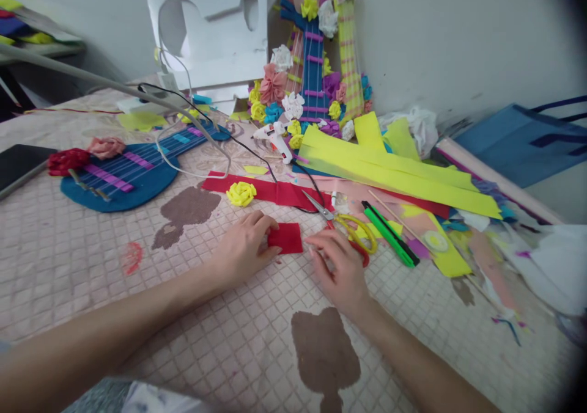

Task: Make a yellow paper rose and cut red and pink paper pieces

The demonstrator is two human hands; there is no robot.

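A small red felt square (286, 237) lies flat on the pink checked cloth (82, 260). My left hand (243, 248) rests on the cloth with its fingers curled onto the square's left edge, pinching it. My right hand (337, 266) lies just right of the square, fingers bent and touching the cloth near its right edge. Scissors with yellow and red handles (346, 225) sit right behind my right hand. A long red felt strip (270, 190) with a yellow paper flower (241, 193) on it lies further back.
A blue felt guitar (132, 168) lies at the left with red and pink flowers. A white glue gun (277, 138) and its black cord are behind. Yellow paper strips (389, 168), a green cutter (389, 234) and scraps fill the right. An upright flower-covered guitar (314, 65) leans on the wall.
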